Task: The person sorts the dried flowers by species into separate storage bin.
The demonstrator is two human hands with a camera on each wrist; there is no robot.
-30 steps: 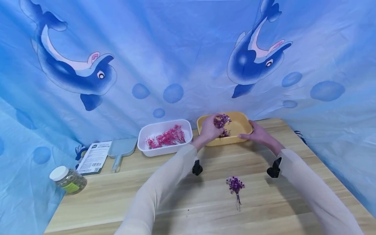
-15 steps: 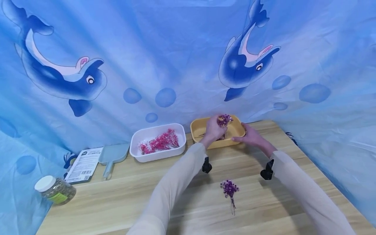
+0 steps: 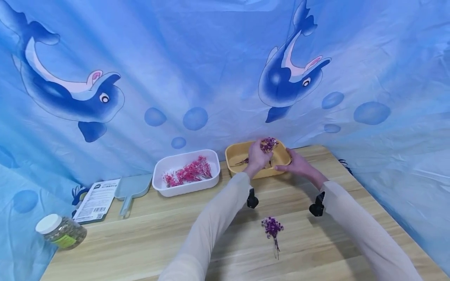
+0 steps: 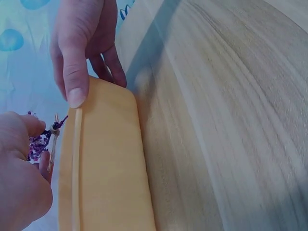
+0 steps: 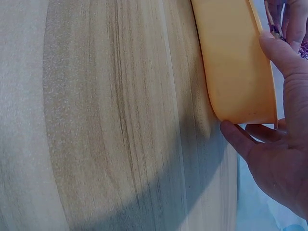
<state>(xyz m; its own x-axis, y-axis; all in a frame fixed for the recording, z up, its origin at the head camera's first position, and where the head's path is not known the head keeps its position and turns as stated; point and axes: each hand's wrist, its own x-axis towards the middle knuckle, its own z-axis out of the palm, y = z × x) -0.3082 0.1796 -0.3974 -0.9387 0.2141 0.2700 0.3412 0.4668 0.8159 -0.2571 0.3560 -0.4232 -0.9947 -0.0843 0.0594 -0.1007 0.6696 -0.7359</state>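
My left hand (image 3: 258, 158) reaches over the yellow tray (image 3: 283, 155) and pinches a bunch of purple dried flowers (image 3: 268, 144). In the left wrist view, its stems (image 4: 54, 132) show between thumb and fingers. Part of the bunch is hidden behind the hand. My right hand (image 3: 299, 164) grips the tray's right end, thumb on the rim and fingers round the outer wall, as the right wrist view shows. A thin purple sprig (image 3: 242, 161) lies in the tray's left part. Another purple flower bunch (image 3: 272, 227) lies on the wooden table (image 3: 140, 249), in front of the hands.
Left of the yellow tray stands a white tray (image 3: 186, 190) with pink dried flowers (image 3: 191, 171). Farther left lie a pale blue dustpan (image 3: 133, 187) and a printed card (image 3: 95, 203). A lidded jar (image 3: 62, 231) sits at the table's left edge. A blue dolphin curtain (image 3: 211, 70) hangs behind.
The head view has shifted, so the scene sits further left and lower. My left hand has moved slightly right within the tray, uncovering the thin sprig. My right hand keeps its grip.
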